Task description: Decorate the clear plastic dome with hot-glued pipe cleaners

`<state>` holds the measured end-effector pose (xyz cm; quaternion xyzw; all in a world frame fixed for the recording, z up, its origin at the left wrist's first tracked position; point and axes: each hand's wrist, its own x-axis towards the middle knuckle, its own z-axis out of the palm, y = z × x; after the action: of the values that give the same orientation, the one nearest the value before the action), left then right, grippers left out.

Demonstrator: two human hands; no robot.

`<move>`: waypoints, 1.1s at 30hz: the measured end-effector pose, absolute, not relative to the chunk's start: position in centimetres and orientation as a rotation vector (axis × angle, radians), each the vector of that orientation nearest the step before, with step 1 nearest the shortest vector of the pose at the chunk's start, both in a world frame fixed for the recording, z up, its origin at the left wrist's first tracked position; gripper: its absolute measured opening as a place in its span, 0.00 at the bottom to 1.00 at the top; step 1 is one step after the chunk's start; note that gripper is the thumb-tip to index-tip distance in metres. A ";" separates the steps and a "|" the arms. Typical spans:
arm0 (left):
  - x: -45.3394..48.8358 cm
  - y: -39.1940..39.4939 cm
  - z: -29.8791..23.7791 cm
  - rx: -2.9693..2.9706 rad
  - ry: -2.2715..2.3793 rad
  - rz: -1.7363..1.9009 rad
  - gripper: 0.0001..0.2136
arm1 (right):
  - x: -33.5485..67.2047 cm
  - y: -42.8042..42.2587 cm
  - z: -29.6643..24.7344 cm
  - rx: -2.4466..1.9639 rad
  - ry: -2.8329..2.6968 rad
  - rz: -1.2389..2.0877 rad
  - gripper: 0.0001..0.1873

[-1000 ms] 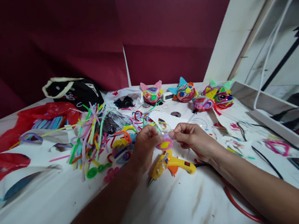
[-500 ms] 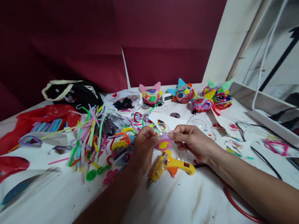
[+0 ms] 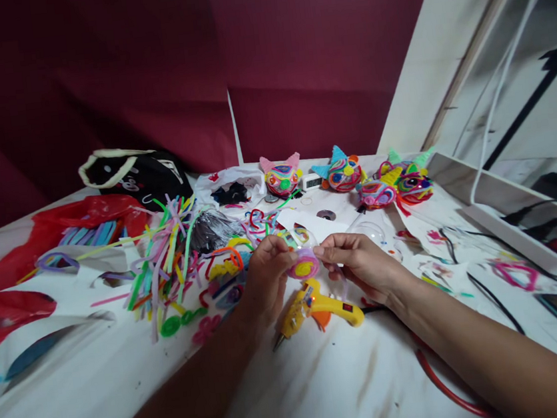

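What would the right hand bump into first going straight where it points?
The right hand would likely meet the pink-and-yellow coil first, then the left hand; depth is unclear.

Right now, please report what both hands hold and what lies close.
Left hand pinching pink-yellow coil. Right hand pinching purple strip along its edge. Close by: glue gun on wearer's side; pipe cleaners heaped left.

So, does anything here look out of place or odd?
Nothing drastic, but the yellow glue gun lies flat on the tabletop with no stand visible. Left of centre, pipe cleaners sprawl in a tangled heap. The maroon backdrop has a narrow white gap, as if torn or poorly joined.
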<state>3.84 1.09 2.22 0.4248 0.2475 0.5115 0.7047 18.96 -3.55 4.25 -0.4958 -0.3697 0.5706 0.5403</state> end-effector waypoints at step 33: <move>3.9 1.2 2.3 0.810 0.465 1.142 0.11 | 18.8 -3.7 4.5 -1.096 -0.856 1.446 0.25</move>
<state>3.89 1.18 2.31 0.3691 0.2121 0.5205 0.7402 18.83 -3.69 4.52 -0.4607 -0.3596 0.6076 0.5379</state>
